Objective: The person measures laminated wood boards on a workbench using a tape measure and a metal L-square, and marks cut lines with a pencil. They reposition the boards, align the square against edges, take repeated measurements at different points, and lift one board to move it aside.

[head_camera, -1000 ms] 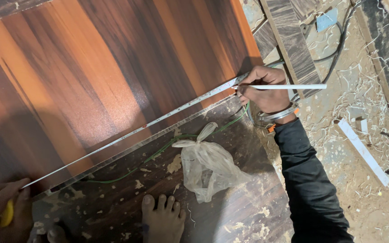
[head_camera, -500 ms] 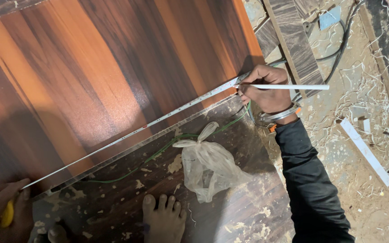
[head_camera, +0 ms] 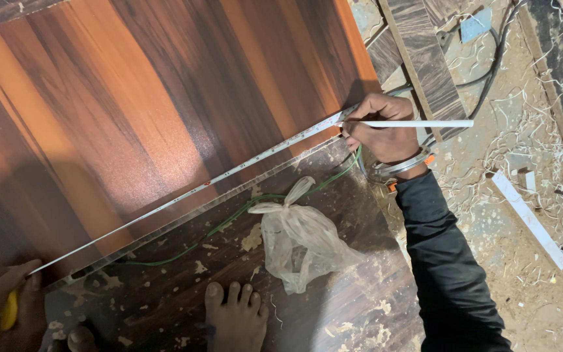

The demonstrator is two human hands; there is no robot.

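A large wood-grain laminate board (head_camera: 151, 111) lies across the floor. A tape measure blade (head_camera: 190, 192) stretches along its near edge. My left hand (head_camera: 4, 303), at the bottom left, grips the yellow tape measure case (head_camera: 9, 309) and pins the blade at the board's corner. My right hand (head_camera: 382, 130), at the board's right corner, holds a white pencil (head_camera: 418, 123) with its tip at the blade's far end. My right arm wears a dark sleeve and a metal bracelet.
A knotted clear plastic bag (head_camera: 304, 238) and a green wire (head_camera: 242, 208) lie on a darker board below. My bare foot (head_camera: 236, 319) rests there. Wood shavings, a white strip (head_camera: 529, 218), cables and wood offcuts (head_camera: 418, 58) cover the floor on the right.
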